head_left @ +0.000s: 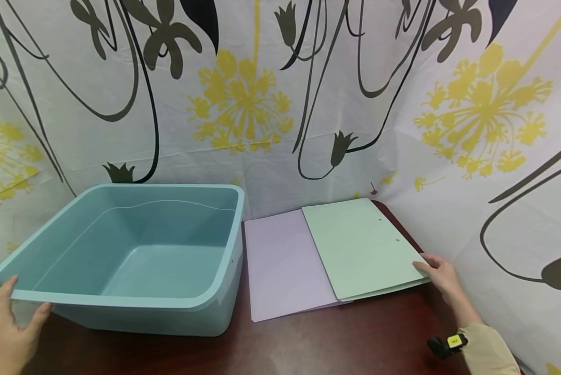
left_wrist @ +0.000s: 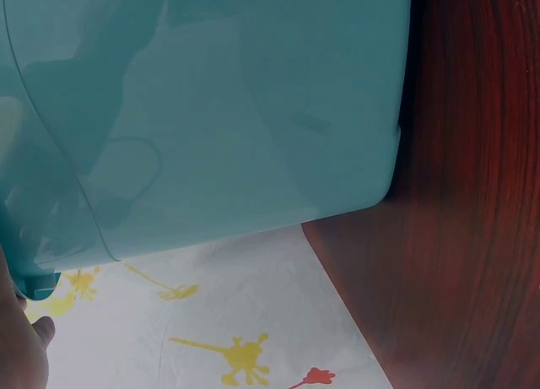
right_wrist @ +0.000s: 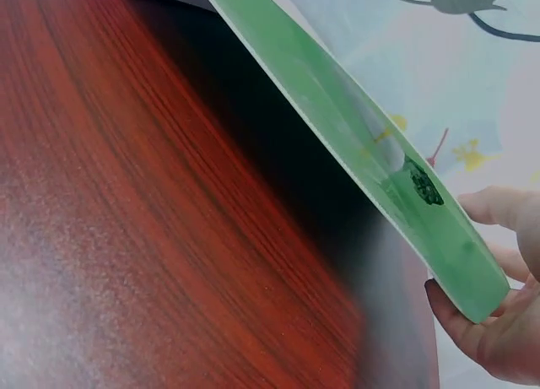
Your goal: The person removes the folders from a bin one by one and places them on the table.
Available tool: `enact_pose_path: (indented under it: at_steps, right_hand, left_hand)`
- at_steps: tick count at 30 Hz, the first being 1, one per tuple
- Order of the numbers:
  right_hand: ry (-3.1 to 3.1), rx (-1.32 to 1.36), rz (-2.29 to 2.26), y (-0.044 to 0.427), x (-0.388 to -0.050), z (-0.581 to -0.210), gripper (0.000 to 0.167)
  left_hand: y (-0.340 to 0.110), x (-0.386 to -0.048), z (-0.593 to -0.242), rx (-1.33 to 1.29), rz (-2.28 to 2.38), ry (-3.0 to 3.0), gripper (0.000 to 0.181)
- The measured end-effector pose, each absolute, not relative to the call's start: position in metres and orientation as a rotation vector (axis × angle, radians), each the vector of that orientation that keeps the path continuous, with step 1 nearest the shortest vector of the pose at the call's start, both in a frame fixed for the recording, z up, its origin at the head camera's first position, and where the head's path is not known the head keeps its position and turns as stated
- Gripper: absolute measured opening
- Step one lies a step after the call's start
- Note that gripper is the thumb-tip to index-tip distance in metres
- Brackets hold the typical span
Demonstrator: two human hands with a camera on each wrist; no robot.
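Note:
A light blue plastic tub (head_left: 168, 301) stands on the left of the table, and my left hand (head_left: 4, 325) holds its front left corner, fingers at the rim and thumb on the front side. The left wrist view shows the tub's outer wall (left_wrist: 236, 110) with part of that hand (left_wrist: 21, 347) at the lower left. My right hand (head_left: 442, 273) grips the near right corner of a pale green folder (head_left: 360, 250), which overlaps a lilac folder (head_left: 285, 265). Seen edge-on, the green folder (right_wrist: 337, 127) is tilted off the table, its covers slightly apart, between thumb and fingers (right_wrist: 460, 326).
A dark red wooden table (head_left: 280, 346) lies under everything. Patterned white cloth (head_left: 271, 172) hangs behind and along the right side. A small black device with a yellow label (head_left: 454, 341) is worn on the right wrist.

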State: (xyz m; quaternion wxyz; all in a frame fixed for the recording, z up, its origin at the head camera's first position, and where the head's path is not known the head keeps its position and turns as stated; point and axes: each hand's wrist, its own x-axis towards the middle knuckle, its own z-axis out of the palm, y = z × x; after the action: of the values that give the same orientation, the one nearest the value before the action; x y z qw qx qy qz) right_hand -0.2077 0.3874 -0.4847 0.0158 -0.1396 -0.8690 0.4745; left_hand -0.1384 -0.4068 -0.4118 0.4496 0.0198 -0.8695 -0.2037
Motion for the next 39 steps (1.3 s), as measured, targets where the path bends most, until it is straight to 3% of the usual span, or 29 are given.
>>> enact_pose_path:
  at_steps: [11, 21, 39]
  right_hand:
    - [-2.721, -0.374, 1.408, 0.391, -0.205, -0.488, 0.066]
    - [-2.651, -0.354, 1.329, 0.425, -0.228, -0.538, 0.082]
    - [-2.545, -0.254, 1.376, 0.408, -0.233, -0.532, 0.073]
  left_hand:
    - [-0.408, -0.141, -0.412, 0.034, -0.466, -2.148, 0.105]
    - [-0.403, -0.138, -0.408, 0.123, -0.489, -2.225, 0.105]
    - [-0.391, -0.126, -0.403, 0.229, -0.618, -2.246, 0.105]
